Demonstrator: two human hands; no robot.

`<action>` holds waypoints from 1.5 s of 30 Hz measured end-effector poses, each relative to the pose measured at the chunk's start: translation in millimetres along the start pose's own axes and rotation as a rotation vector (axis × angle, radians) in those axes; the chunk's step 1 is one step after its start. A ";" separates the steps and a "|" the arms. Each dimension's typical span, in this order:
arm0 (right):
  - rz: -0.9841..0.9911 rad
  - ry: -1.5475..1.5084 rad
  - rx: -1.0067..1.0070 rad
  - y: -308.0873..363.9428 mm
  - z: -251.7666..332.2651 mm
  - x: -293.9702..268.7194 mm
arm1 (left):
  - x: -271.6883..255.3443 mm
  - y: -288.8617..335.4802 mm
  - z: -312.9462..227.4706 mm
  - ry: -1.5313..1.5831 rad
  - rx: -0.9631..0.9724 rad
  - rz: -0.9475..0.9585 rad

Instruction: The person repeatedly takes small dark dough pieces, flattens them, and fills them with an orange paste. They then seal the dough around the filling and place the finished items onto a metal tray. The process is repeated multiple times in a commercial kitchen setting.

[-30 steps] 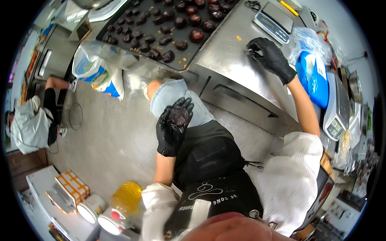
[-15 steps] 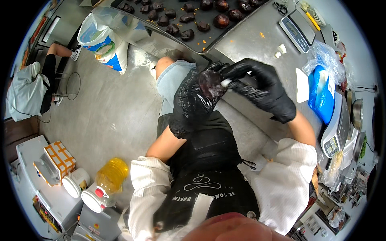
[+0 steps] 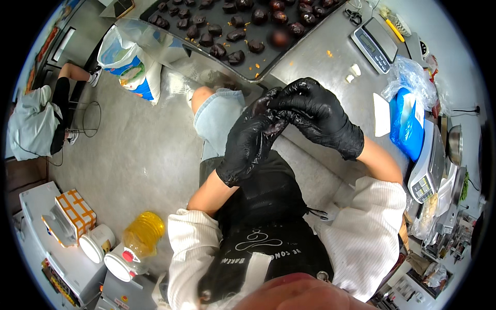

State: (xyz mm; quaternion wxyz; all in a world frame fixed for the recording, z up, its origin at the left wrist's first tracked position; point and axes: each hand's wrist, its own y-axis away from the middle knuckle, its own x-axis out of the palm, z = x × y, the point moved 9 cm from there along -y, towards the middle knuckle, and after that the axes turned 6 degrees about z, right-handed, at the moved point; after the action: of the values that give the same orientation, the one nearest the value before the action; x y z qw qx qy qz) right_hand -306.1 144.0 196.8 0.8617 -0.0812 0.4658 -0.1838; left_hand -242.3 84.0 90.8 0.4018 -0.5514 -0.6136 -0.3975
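Observation:
In front of my apron, both black-gloved hands meet around a piece of dark brown dough (image 3: 274,126). My left hand (image 3: 247,142) cups it from below, its fingers curled over the far side. Bent over the top, my right hand (image 3: 323,116) is closed with its fingertips pressed against the dough. Most of the piece is hidden by the gloves, and no white bit shows between the fingers. Beyond my hands lies a dark baking tray (image 3: 253,77) with several dark lumps (image 3: 236,35) and rounder glossy balls (image 3: 259,16). One ball (image 3: 279,37) is blurred.
Right of the tray, the metal table holds small white pieces (image 3: 353,73), a scale (image 3: 374,45), a blue bag (image 3: 408,126) and a second scale (image 3: 428,170). A flour-like sack (image 3: 132,67) stands at left. An oil jug (image 3: 142,235) is lower left. Another person (image 3: 36,121) sits far left.
My right hand has moved left onto the dough, and the small white piece it pinched is out of sight. My left hand has closed further around the dough. A blurred ball appears on the tray.

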 end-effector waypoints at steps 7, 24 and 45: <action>0.051 -0.102 0.092 -13.0 -18.1 -20.7 | 18.7 -19.2 -10.6 -0.063 -0.040 -0.021; 0.122 0.670 0.390 -220.7 -372.0 -174.6 | -25.3 -38.2 -118.2 -0.290 0.198 -0.332; -0.095 -0.350 0.371 -249.7 -420.8 -204.9 | -43.2 -60.8 -160.9 -0.204 0.218 -0.482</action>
State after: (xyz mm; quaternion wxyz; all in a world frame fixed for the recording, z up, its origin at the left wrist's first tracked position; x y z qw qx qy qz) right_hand -818.8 8.1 200.3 0.9197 0.0259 0.2637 -0.2896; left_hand -291.0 -85.8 106.0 0.2887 -0.3803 -0.8035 -0.3555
